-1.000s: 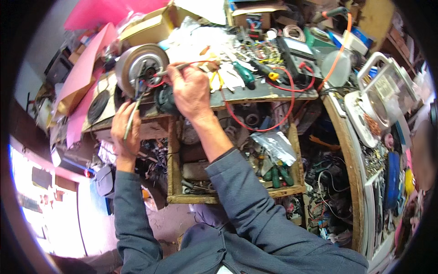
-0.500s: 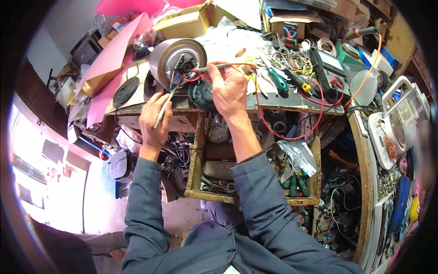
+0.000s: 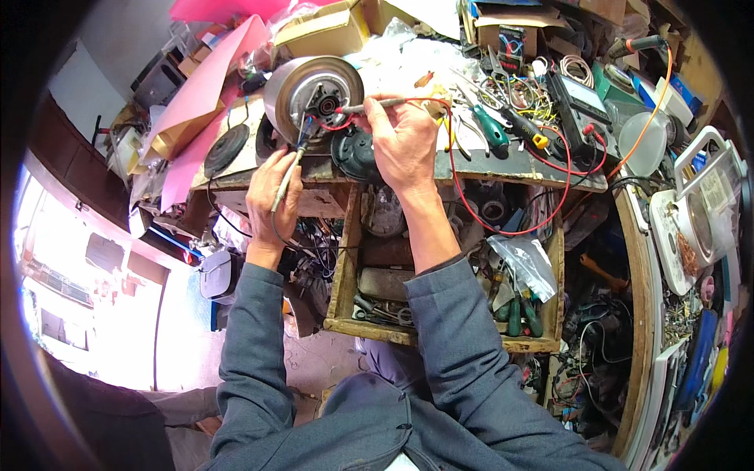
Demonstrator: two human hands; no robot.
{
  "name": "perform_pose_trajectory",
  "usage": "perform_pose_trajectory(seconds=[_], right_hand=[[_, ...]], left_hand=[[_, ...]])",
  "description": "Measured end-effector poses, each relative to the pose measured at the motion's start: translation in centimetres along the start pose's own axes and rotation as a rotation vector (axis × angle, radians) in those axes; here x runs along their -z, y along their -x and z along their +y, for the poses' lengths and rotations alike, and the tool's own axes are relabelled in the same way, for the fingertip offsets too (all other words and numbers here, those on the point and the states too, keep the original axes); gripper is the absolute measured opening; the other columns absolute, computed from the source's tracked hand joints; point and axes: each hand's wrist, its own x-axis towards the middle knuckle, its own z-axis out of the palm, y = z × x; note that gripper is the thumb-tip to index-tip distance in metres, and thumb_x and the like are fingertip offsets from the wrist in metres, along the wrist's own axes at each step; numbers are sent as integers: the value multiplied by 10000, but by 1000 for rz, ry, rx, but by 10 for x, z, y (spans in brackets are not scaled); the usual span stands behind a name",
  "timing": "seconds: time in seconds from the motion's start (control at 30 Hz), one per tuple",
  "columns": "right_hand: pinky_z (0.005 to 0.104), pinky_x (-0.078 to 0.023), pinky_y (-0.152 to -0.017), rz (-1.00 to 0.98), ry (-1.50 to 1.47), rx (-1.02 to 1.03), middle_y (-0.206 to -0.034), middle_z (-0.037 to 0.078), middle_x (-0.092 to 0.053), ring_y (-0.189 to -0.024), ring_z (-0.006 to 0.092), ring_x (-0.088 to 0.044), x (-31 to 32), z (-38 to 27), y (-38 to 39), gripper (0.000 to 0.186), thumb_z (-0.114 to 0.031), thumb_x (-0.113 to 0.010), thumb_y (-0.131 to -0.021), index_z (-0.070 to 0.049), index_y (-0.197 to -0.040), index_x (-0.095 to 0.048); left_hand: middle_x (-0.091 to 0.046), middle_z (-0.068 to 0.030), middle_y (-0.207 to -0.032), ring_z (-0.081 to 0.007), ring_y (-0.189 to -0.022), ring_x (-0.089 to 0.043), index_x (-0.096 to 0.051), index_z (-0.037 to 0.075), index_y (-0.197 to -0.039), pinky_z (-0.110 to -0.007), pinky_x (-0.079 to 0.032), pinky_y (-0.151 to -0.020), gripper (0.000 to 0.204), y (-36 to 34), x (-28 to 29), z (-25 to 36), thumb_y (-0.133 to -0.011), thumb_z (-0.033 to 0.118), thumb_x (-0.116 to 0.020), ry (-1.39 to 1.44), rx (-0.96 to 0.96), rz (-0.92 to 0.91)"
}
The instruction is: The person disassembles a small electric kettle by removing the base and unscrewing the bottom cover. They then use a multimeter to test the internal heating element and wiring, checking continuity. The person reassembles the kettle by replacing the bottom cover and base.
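A round metal motor [image 3: 284,96] stands on edge at the front of the workbench, its open face with a central bearing and thin wires turned toward me. My left hand [image 3: 271,202] is closed on a grey test probe [image 3: 287,182] with a black lead; its tip is among the wires at the motor's lower left. Between the fingers of my right hand [image 3: 405,145] is another test probe [image 3: 377,104], on a red lead, pointing left at the wires near the hub. Whether either tip touches metal I cannot tell. A black round cover [image 3: 357,156] sits beneath my right hand.
Pliers [image 3: 471,135], a green-handled screwdriver [image 3: 492,129] and loose wires lie right of my hands, before a meter [image 3: 580,102]. The red lead [image 3: 503,233] loops over an open wooden drawer [image 3: 338,294] of tools. A black disc [image 3: 226,149] lies at left.
The whole view has shifted slightly, moving the bench and hands a little right in the picture. Both hands keep their probes at nearly the same places on the motor.
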Motion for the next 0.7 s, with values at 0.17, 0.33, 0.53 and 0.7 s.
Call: perform_pose_trajectory(seconds=[0.17, 0.33, 0.53, 0.7], right_hand=[[326, -559, -660, 8, -9, -7, -761, 129, -757, -691, 205, -744, 0, 1, 0, 123, -83, -708, -948, 23, -935, -768], [313, -553, -655, 1, -31, -20, -751, 117, -753, -684, 182, -735, 0, -4, 1, 136, -89, -702, -955, 28, -928, -767], [305, -544, -647, 1, -32, -12, -738, 101, -745, -672, 169, -721, 0, 1, 1, 145, -89, -690, -963, 28, -921, -765], [303, -540, -644, -8, -60, -11, -738, 100, -744, -670, 164, -716, -1, 1, 1, 148, -91, -685, -968, 26, -924, -764]], left_hand=[[-706, -230, -1291, -362, -1194, -691, -708, -14, -1238, -415, -525, -1033, 271, 3, 0, -3, -1027, 146, -654, -1, 15, -9], [-707, -228, -1264, -386, -1183, -680, -717, -7, -1226, -452, -520, -1026, 288, 2, 1, 3, -1008, 178, -675, 80, 11, 9], [-738, -178, -1198, -385, -1189, -674, -732, -13, -1196, -453, -524, -1028, 258, -3, 0, 7, -987, 132, -690, 12, -38, 8], [-737, -178, -1190, -378, -1175, -678, -733, -8, -1189, -450, -529, -1017, 248, -4, 1, 8, -981, 123, -701, 0, -55, 8]])
